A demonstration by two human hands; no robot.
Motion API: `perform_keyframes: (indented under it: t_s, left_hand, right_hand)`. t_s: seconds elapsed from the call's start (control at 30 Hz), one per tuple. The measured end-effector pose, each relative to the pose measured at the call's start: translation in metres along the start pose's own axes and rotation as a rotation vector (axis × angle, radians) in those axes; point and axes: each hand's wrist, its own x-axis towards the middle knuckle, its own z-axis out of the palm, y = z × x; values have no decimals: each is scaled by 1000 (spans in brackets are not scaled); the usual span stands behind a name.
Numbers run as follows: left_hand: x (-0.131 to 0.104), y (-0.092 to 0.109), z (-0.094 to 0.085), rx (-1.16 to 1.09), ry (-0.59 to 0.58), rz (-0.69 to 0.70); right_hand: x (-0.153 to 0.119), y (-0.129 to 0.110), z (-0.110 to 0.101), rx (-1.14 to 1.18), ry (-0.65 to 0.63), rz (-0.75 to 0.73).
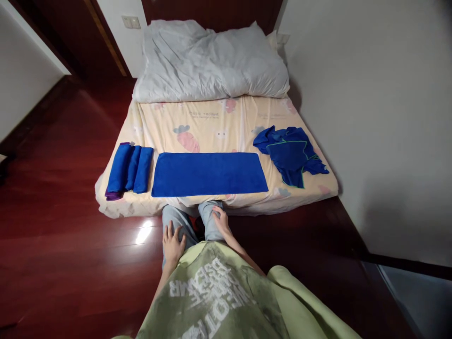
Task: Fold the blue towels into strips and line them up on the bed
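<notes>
My left hand (173,245) rests on the left thigh of my jeans (179,219), its fingers spread and holding nothing. On the other thigh lies my right hand (221,221), also with fingers stretched out. Just beyond my knees, a blue towel (210,174) is spread flat as a long rectangle along the bed's front edge. Several rolled or folded blue towels (130,168) sit side by side to its left, one with a purple edge. To the right is a crumpled heap of blue cloths (291,153), one with green trim.
The bed (208,134) has a cream sheet with carrot prints. A grey-white folded quilt (215,63) lies at its far end. A white wall (381,117) stands close on the right. Dark red wooden floor (63,188) runs along the left, with a door (70,37) behind.
</notes>
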Motion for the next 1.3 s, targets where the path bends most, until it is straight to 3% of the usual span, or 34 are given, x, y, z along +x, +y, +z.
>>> perform_keyframes:
  t_s: [0.17, 0.3, 0.67, 0.97, 1.3]
  left_hand:
    - [-3, -2, -1, -6, -5, -5]
    - [-4, -1, -4, -24, -7, -13]
    - [-4, 0, -5, -17, -21, -12]
    - [-3, 0, -4, -19, -9, -11]
    - [-2, -2, -3, -32, 3, -14]
  right_hand:
    - [15, -25, 26, 572, 65, 293]
    - [27, -34, 42, 802, 64, 426]
    - [56, -27, 50, 966, 144, 500]
    - [80, -29, 54, 1115, 16, 510]
    - [85, -28, 55, 1200, 49, 554]
